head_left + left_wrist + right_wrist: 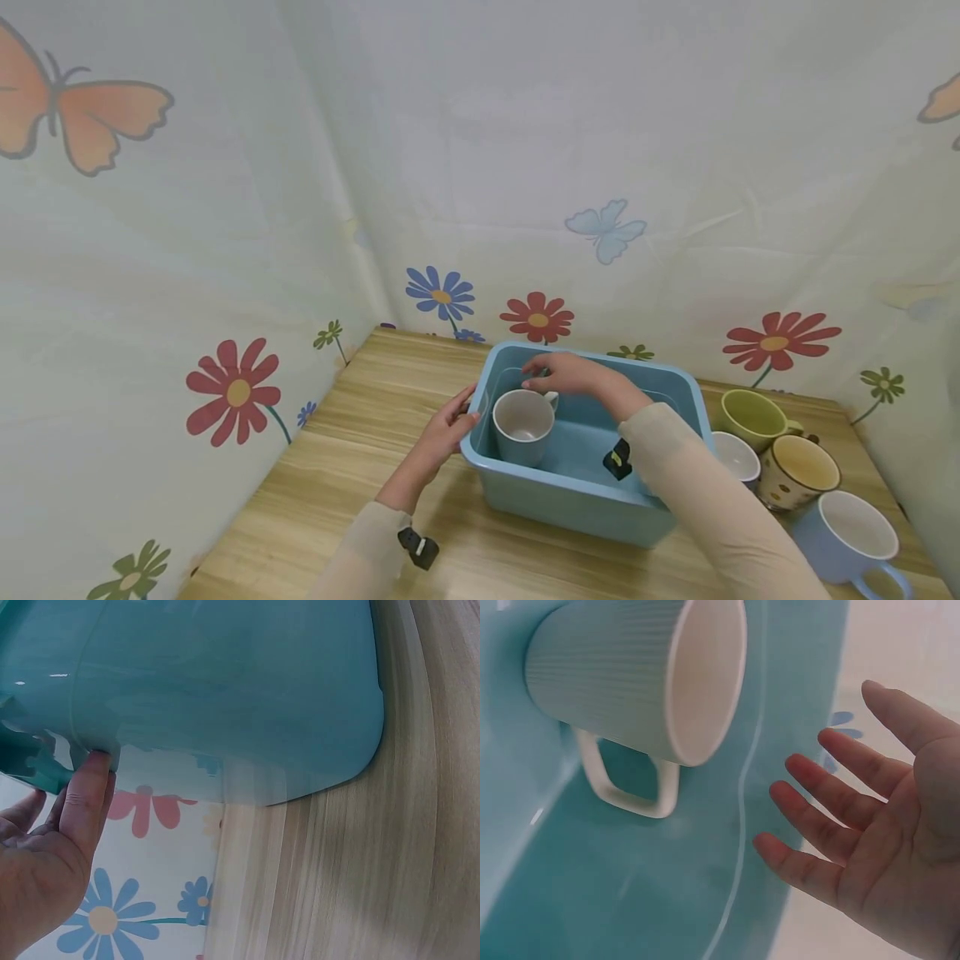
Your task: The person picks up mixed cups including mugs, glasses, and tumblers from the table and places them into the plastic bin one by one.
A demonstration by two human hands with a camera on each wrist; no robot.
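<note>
A blue plastic bin (pixel 570 504) stands on the wooden table, with a white ribbed mug (pixel 522 427) upright inside its left end. The mug's handle (pixel 626 796) points toward the bin's back right. My left hand (pixel 446 429) is at the bin's left rim, its fingers (pixel 86 795) touching the outer wall near the rim. Above the bin's inside, just behind the mug, my right hand (pixel 567 374) hovers with its fingers spread. In the right wrist view that hand (pixel 877 817) is apart from the mug and holds nothing.
Right of the bin stand a green mug (pixel 753 419), a white cup (pixel 735 458), a spotted beige mug (pixel 798 475) and a light blue mug (pixel 847 537), close together. A flowered curtain (pixel 480 167) hangs behind and left of the wooden table (pixel 330 492).
</note>
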